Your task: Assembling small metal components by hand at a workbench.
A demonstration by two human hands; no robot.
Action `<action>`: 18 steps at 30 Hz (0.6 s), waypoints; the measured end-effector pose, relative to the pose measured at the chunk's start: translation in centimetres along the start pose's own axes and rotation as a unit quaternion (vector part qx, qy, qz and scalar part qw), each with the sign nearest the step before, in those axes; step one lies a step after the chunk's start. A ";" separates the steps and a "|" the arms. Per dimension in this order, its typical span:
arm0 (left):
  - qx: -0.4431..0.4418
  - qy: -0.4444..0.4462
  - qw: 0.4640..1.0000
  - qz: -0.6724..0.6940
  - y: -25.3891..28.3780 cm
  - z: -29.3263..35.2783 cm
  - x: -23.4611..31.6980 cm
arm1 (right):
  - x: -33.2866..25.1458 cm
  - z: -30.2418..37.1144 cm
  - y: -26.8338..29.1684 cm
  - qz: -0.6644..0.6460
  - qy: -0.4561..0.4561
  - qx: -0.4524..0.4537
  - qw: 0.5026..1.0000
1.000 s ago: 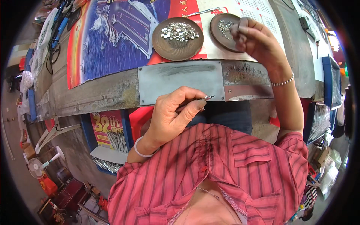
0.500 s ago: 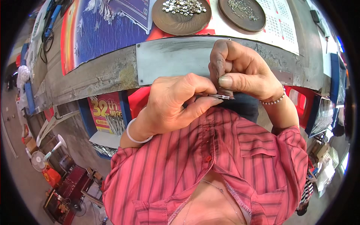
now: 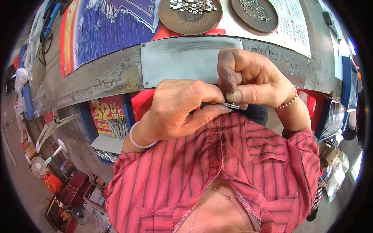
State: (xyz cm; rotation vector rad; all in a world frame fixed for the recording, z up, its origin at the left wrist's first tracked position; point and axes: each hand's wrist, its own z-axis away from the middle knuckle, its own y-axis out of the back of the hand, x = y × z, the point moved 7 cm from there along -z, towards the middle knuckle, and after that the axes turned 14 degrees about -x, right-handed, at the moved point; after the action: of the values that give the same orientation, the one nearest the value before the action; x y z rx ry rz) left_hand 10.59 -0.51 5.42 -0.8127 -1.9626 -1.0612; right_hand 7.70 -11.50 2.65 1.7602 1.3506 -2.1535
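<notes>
My left hand [image 3: 175, 106] pinches a small, slim silver metal piece [image 3: 234, 106] between thumb and forefinger, and the piece's end sticks out to the right. Close beside it, my right hand [image 3: 258, 79] is closed, its thumb pressed against a curled, dark-stained forefinger just above the metal piece. Whatever lies between those right fingertips is too small or hidden to make out. Both hands are in front of my chest, at the near edge of the workbench [image 3: 112, 79]. The exact kind of the silver piece cannot be told.
A pale metal plate [image 3: 182, 58] is fixed to the bench edge. Behind it stand a brown round plate [image 3: 190, 26] of shiny round pieces and another dish [image 3: 268, 27] with tiny metal pins. Under the bench at left, a blue-sided bin [image 3: 107, 144] holds thin silver parts.
My right hand has moved slightly down, its thumb tip now right over the silver piece. More of that piece's end shows, apparently turned a little. The left hand has hardly moved.
</notes>
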 end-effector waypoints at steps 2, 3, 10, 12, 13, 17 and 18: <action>-0.001 -0.006 1.000 0.007 0.2 0.0 0.1 | -0.1 -0.1 -0.3 0.015 -0.008 -0.030 0.999; -0.016 -0.009 1.000 0.012 0.2 -0.1 0.1 | -0.1 -0.1 -0.6 0.029 -0.015 -0.061 0.998; -0.032 -0.024 0.995 -0.088 -0.1 0.6 0.4 | 1.3 -1.1 0.2 0.015 -0.098 -0.138 0.985; -0.039 -0.024 0.994 -0.102 0.0 0.7 0.3 | 1.5 -1.2 0.3 0.042 -0.094 -0.147 0.984; -0.035 -0.023 0.994 -0.103 0.1 0.8 0.2 | 1.5 -1.3 0.3 0.064 -0.090 -0.159 0.981; -0.062 -0.026 0.990 -0.126 0.3 1.1 -0.1 | 0.6 -1.5 0.0 0.219 -0.051 -0.172 0.959; -0.074 -0.037 0.984 -0.157 0.2 1.1 0.1 | 0.6 -1.6 0.0 0.206 -0.045 -0.173 0.962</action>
State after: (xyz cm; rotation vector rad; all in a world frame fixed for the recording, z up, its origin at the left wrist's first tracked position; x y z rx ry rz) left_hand 10.33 0.57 5.13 -0.6382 -2.1424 -1.3922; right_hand 8.77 -10.20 2.24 1.6085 1.1300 -1.6448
